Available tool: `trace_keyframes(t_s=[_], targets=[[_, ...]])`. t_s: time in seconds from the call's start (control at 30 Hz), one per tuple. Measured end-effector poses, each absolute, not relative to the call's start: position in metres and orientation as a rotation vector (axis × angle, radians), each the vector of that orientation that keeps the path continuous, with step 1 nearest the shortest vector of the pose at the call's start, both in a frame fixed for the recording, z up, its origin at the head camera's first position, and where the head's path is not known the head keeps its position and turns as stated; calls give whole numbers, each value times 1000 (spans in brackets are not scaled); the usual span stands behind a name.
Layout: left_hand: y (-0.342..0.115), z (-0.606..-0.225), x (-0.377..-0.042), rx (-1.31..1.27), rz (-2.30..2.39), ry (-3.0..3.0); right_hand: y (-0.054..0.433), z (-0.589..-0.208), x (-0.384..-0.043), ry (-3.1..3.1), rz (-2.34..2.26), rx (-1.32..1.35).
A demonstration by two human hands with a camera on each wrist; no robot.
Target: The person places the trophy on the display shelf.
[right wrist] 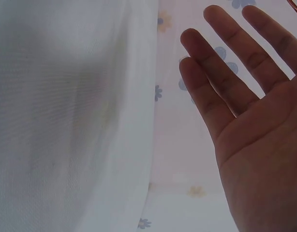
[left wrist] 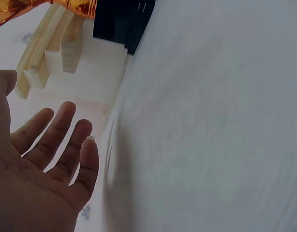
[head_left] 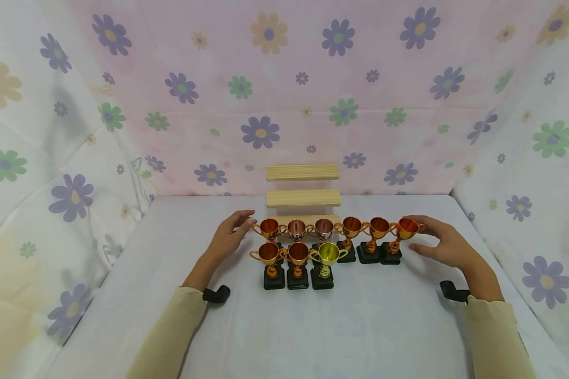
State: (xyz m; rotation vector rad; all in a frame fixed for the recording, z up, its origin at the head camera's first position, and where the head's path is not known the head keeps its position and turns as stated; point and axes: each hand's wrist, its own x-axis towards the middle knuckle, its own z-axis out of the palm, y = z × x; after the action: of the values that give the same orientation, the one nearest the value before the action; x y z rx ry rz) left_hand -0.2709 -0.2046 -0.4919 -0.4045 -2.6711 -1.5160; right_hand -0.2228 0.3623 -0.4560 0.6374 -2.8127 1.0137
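Small trophy cups on black bases stand in two rows on the white table. Several make up the back row, from an orange cup [head_left: 269,228] at the left to another orange cup [head_left: 406,228] at the right. The front row has two copper-orange cups [head_left: 297,253] and one yellow-gold cup [head_left: 329,253]. My left hand [head_left: 229,234], fingers spread and loosely bent, is beside the left ends of the rows, holding nothing; its palm [left wrist: 37,179] shows in the left wrist view. My right hand [head_left: 443,243] is by the rightmost cup, fingertips right at its handle, fingers extended [right wrist: 211,92].
Behind the cups rises a stepped wooden rack [head_left: 303,198] with pale shelves, its lowest board partly hidden by the back row. Flower-patterned cloth [head_left: 294,95] hangs at the back and both sides. The white table surface [head_left: 360,326] stretches in front.
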Motion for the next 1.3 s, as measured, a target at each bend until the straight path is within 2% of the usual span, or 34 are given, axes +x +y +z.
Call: trace_keyframes(t_s=[0.53,1.0,1.3], targets=[[-190,-501,-271,-453,-1895,-2590,354,-456,-223,-2852,1165,573],[-183,-512,-271,-614,-1813,-2593,344,-458,-223,-2801,1203,551],[-182,-512,-269,-615,-1801,-2594,343,-465,-228,-2794,1135,530]])
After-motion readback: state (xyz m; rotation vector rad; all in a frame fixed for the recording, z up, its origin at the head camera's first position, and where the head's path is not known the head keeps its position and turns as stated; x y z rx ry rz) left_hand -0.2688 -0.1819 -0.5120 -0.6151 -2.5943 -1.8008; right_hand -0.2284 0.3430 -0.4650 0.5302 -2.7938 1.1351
